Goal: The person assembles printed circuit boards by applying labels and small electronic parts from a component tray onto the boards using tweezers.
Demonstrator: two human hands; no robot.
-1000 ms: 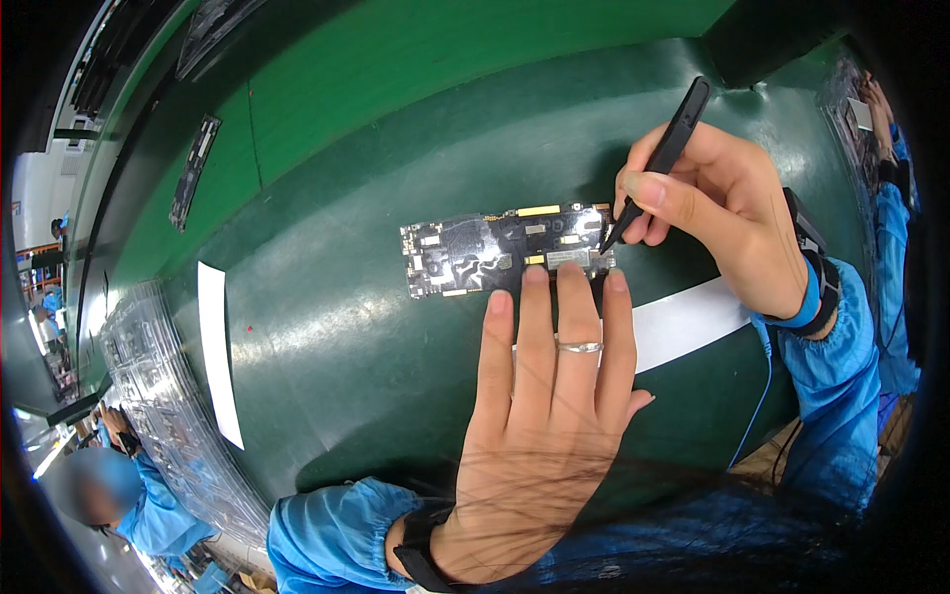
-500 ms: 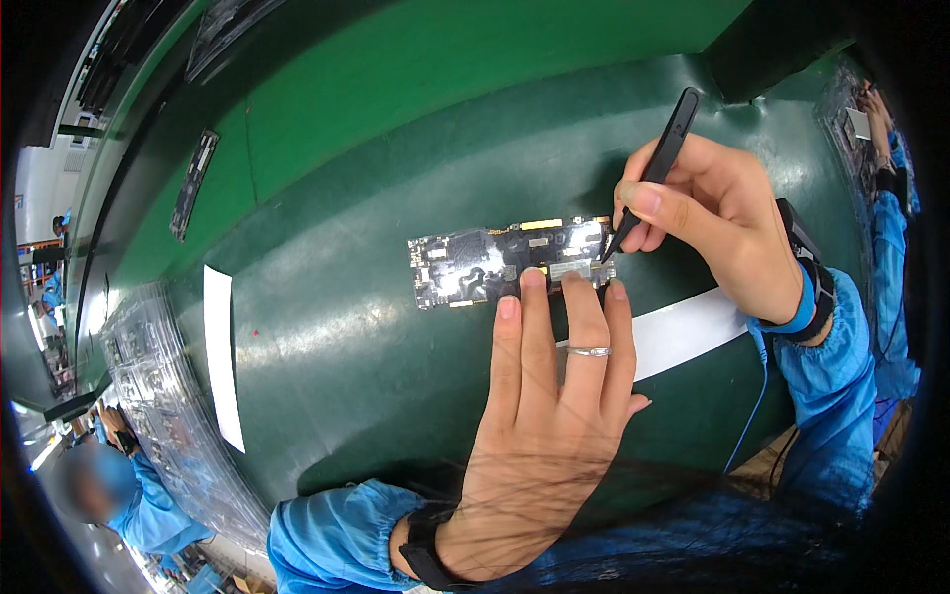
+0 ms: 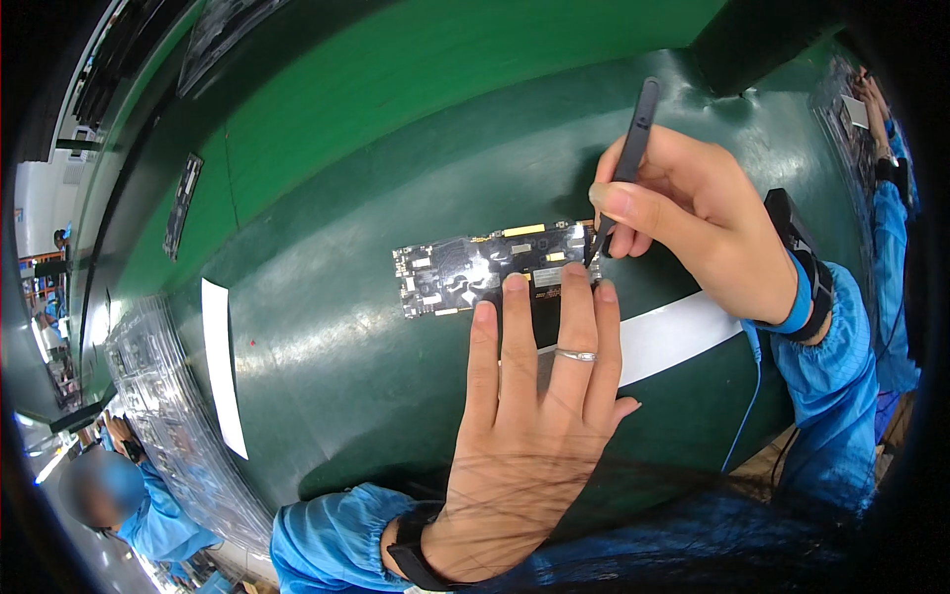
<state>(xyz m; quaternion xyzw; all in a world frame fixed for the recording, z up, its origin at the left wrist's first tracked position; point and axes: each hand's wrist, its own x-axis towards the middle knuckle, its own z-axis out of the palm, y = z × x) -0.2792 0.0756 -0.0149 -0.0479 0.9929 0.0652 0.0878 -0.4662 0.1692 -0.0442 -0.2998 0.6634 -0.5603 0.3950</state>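
Black rectangular circuit board (image 3: 450,275) lies on the dark-green bench (image 3: 327,386), in from its near edge | left hand (image 3: 529,445), fingers spread, rests fingertips on the board | right hand (image 3: 708,213) grips slim black tweezer-like tool (image 3: 638,124), tip at board's right end.

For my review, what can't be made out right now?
Head view:
Black pointed tool: tip too small to judge contact; middle hidden by the right hand.
Circuit board: lower edge partly covered by the left hand.
White strip: partly hidden by the same hand.
Far-right co-worker: cut off by the edge.
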